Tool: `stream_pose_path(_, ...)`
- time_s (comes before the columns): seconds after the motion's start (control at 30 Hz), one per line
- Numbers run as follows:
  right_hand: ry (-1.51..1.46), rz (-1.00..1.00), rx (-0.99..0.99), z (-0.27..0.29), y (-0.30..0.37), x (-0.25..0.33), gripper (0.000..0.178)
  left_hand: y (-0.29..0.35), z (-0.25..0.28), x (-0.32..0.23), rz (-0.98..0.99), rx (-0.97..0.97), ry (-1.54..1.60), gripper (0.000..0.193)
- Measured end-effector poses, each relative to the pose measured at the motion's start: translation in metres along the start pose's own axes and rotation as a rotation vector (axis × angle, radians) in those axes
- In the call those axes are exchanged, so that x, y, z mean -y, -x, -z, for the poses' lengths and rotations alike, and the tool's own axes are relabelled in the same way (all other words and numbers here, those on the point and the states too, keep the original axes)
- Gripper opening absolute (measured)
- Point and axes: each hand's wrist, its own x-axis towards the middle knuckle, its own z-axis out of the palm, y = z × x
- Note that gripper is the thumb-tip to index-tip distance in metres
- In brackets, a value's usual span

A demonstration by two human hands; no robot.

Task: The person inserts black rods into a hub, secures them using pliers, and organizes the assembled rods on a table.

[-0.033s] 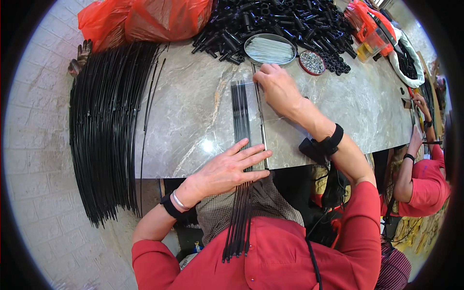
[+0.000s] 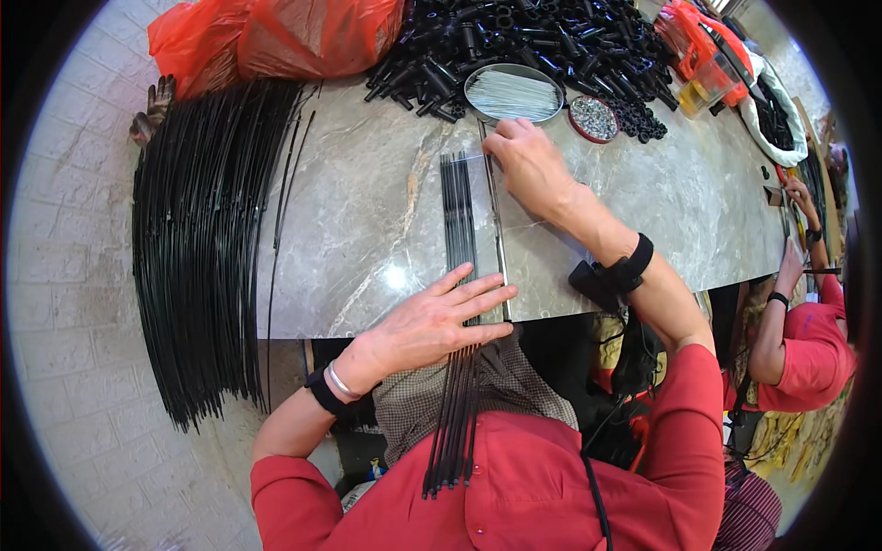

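A row of thin black rods (image 2: pixel 458 230) lies side by side across the table's front edge, with the thicker near ends over my lap. My left hand (image 2: pixel 446 312) rests flat on them at the edge, fingers spread toward the right. At the rods' far ends, my right hand (image 2: pixel 525 161) is closed in a pinch. A thin silver wire (image 2: pixel 474 158) runs from the rod ends to its fingertips, which hide part of it. Just right of the row, a separate dark rod (image 2: pixel 499 241) lies lengthwise, passing by my right fingertips and my left fingers.
Silver wires fill a round tray (image 2: pixel 470 103) beyond my right hand, beside a red-rimmed dish (image 2: pixel 593 138) of small metal bits. Black tubes (image 2: pixel 542 46) are heaped behind. Many black rods (image 2: pixel 207 239) overhang the left edge. A co-worker's hand (image 2: pixel 792 266) is at far right.
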Motion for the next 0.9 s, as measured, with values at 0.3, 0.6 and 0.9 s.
stream_pose_path(0.3,0.053,-0.012,0.023,0.003,0.002,0.005,0.014,-0.001,0.000,0.000,0.009,-0.007,0.048,0.046)
stream_pose_path(0.6,0.206,0.107,0.090,0.006,0.000,0.006,0.012,-0.001,0.000,-0.001,0.016,-0.002,0.031,0.049)
stream_pose_path(0.9,-0.054,0.033,0.155,0.016,0.001,0.002,0.025,-0.001,0.001,-0.001,0.011,0.019,-0.007,0.047)
